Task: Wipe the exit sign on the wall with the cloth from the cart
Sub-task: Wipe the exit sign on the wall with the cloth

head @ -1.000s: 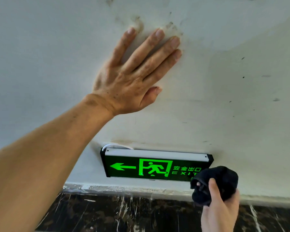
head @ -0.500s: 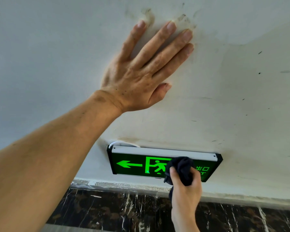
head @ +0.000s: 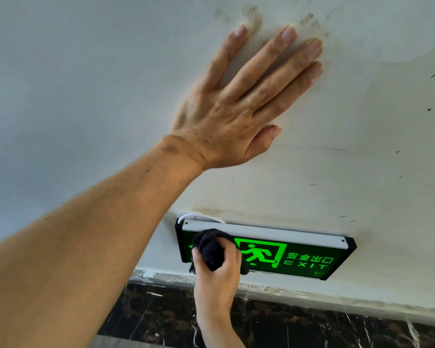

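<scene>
The green lit exit sign [head: 299, 257], with a black frame and a silver top strip, hangs low on the white wall [head: 86, 84]. My right hand [head: 217, 277] grips a bunched black cloth [head: 210, 247] and presses it against the sign's left end, covering the arrow. My left hand [head: 239, 106] lies flat on the wall above the sign, fingers spread, holding nothing. The cart is out of view.
A white cable [head: 199, 217] loops out behind the sign's top left corner. Below the wall runs a dark marble skirting [head: 312, 330]. The wall carries dirty smudges near my left fingertips and small dark specks at the right.
My right hand has carried the cloth leftward across the sign, from beyond its right end to its left end. The left hand stays flat on the wall.
</scene>
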### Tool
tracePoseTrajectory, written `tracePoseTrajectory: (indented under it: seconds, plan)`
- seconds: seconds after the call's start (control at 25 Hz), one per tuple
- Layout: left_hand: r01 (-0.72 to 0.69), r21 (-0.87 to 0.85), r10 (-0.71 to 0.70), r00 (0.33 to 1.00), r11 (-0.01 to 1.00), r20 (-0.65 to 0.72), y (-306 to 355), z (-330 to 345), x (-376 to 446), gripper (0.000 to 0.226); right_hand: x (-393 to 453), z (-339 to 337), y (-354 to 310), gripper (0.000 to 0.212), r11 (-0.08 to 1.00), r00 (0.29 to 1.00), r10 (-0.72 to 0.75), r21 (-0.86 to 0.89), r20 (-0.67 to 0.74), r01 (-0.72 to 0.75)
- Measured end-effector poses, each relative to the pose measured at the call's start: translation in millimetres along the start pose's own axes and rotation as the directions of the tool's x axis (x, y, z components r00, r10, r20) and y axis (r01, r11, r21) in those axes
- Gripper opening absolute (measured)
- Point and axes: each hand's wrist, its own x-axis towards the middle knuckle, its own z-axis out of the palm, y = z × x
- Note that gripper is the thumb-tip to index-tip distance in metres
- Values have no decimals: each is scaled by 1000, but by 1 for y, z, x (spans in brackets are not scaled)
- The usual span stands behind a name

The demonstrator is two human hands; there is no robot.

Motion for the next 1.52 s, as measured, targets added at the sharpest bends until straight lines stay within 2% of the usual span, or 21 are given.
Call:
tracePoseTrajectory:
  seconds: [0.16,0.32,0.4,0.48,0.56,0.64,1.08,1.24,1.52]
  plan:
    - [-1,-30,1,1000,1000,2,-1,-1,1,72,-10,24,0,51,998,999,-40,-42,-30,38]
    - [-1,-31,0,1000,1000,-5,-1,-2,1,69,-21,42,1,51,997,1000,24,-76,0,-24]
    - [1,-42,-1,1000,999,-6,-1,-2,2,69,-22,48,2,45,993,994,114,-22,2,-113]
    - [2,-41,-2,1000,999,-4,-1,-3,1,69,-22,54,3,40,960,964,265,88,-1,-264]
    - [0,-39,0,1000,999,-8,-2,-3,1,68,-21,59,4,37,861,897,440,268,37,-433]
    - [-4,-35,4,1000,999,-6,-2,-4,1,68,-21,61,5,36,766,845,529,385,80,-515]
    - [-6,-16,7,1000,1000,7,-2,-4,1,68,-5,11,20,28,862,909,416,329,-21,-387]
    - [-13,21,12,1000,1000,18,-2,-3,0,71,4,-4,36,35,793,868,495,429,-40,-432]
    - [-10,68,10,1000,998,6,-2,-1,-1,74,24,-47,51,46,806,874,476,446,-97,-389]
